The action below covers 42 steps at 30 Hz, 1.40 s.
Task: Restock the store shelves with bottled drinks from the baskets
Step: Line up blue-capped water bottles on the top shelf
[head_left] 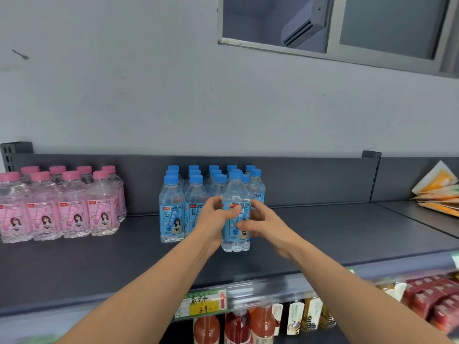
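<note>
Head view: clear blue-capped bottle (pixel 235 214), blue label

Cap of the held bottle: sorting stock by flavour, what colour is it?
Blue round cap on the clear plastic bottle; head view shows it best.

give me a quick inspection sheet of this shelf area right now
surface: dark top shelf, its front strip bare
job's things: held blue-capped bottle upright at the front of the blue-capped group; pink-capped group stands apart at the left; no basket in view
clutter: orange packets stacked at the far right
grippers: left hand and right hand both grip the held blue-capped bottle at its label
cables: nothing seen
surroundings: grey wall, window above, price tag on the shelf edge, red drinks on the shelf below
</note>
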{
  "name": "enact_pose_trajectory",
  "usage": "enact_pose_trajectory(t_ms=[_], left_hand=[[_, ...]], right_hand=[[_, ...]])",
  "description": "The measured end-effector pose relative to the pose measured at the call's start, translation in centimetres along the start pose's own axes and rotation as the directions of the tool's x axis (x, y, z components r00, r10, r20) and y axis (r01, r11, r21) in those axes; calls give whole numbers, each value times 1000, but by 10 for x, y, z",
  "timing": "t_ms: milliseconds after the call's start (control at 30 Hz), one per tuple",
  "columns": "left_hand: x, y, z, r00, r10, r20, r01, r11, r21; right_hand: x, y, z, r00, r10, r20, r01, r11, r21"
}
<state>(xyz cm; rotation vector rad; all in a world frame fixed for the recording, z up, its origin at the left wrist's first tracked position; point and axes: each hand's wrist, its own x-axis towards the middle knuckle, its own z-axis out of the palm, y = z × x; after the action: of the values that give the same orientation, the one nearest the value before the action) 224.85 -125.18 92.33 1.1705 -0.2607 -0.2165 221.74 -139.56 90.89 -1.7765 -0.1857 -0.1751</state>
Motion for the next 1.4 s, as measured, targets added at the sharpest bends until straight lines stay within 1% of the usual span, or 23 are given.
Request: enact_pose_trajectory(t_ms=[133,167,233,300,367,433,533,667,800,1033,1100,1200,1333,1400], left_hand=[[4,-7,11,999,-9,35,9,1000,21],[6,-9,13,999,-6,46,3,999,54],[11,-13,17,998,7,65,-19,983,181],[14,-16,20,998,19,59,-40,927,373],[13,-19,23,999,36,36,-50,840,540],[11,-23,26,998,64,26,-66,769,636],[7,-25,31,995,97,32,-91,700,708],[6,-28,34,993,105,51,-107,650,753],[8,-29,30,992,101,73,-121,639,759],[9,-29,26,992,84,99,-130,628,767],[9,-29,25,991,68,112,-130,626,769],[9,-30,25,990,39,135,-130,615,778],[5,-30,25,987,41,156,-149,603,784],[2,-26,22,986,58,157,-160,596,787]], right_hand=[[-3,7,-14,997,-30,-76,30,1000,3],[-4,8,-18,995,-39,-93,41,999,11],[-4,11,-27,990,-43,-133,45,999,11],[-1,17,-37,982,-25,-185,25,1000,-1],[2,23,-48,970,-2,-244,-1,1000,-10],[7,29,-57,958,25,-285,-31,999,-19],[12,35,-64,952,53,-302,-65,998,-27],[22,39,-64,942,72,-328,-88,996,-33],[34,44,-63,936,73,-344,-92,995,-40],[47,46,-57,939,91,-332,-111,993,-42],[50,45,-55,929,83,-362,-113,992,-63],[51,44,-52,888,97,-449,-161,981,-106],[48,43,-50,884,104,-455,-208,960,-185],[45,41,-48,869,96,-485,-233,944,-231]])
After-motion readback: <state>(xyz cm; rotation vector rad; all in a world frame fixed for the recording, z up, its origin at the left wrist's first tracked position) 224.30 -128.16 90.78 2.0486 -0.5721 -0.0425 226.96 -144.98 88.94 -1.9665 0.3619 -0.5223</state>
